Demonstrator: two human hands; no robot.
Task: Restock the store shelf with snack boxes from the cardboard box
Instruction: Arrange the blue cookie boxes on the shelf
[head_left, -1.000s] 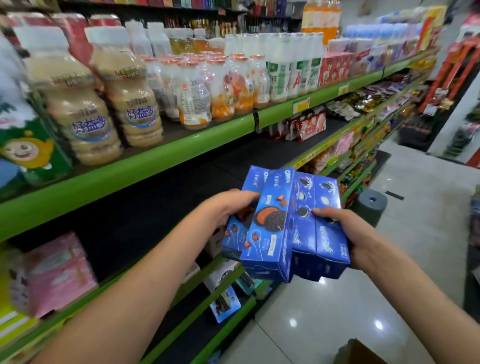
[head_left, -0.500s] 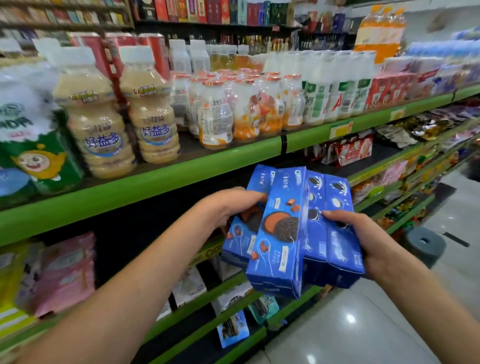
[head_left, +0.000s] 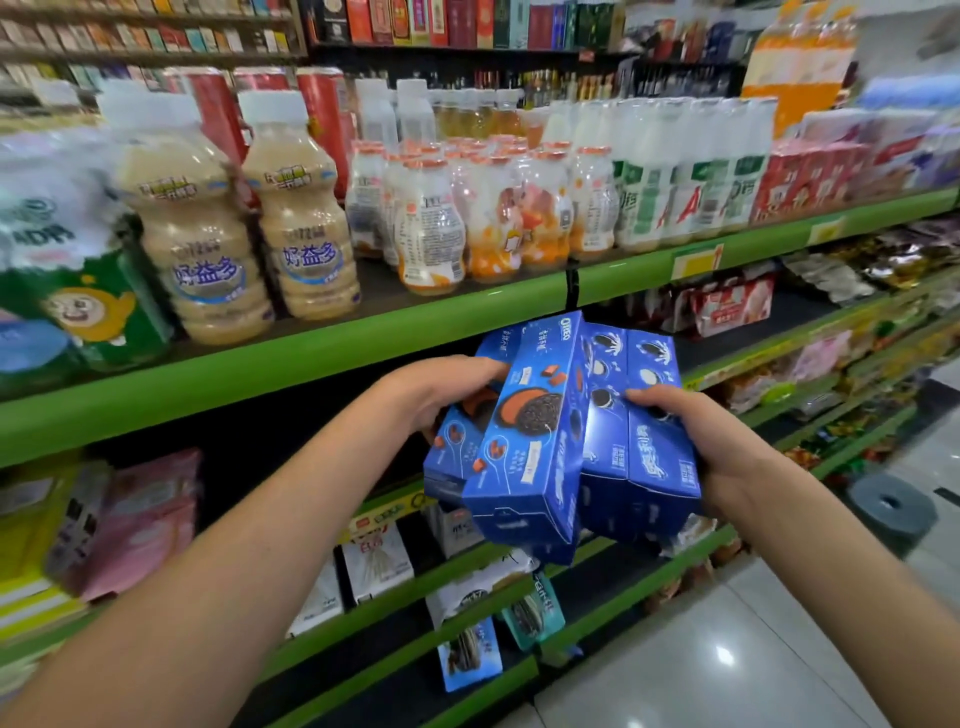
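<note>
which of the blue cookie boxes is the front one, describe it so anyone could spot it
Find the green-edged shelf of drink bottles; just below it two hands hold a bunch of blue boxes. The front box is the one showing a big cookie with orange filling; those on its right show white-filled cookies.

snack boxes (head_left: 524, 457): blue; dark biscuit printed with orange filling at 9 o'clock of the bundle, black-and-white biscuits at 3 o'clock.
shelf edge (head_left: 322, 353): bright green; yellow price tag (head_left: 696, 260) at 2 o'clock.
large bottles (head_left: 301, 228): beige, white caps, blue label band.
small bottles (head_left: 431, 228): white and orange, orange caps.
pouches (head_left: 140, 519): pink, at 8 o'clock.
floor (head_left: 727, 649): pale grey, glossy tiles.
</note>
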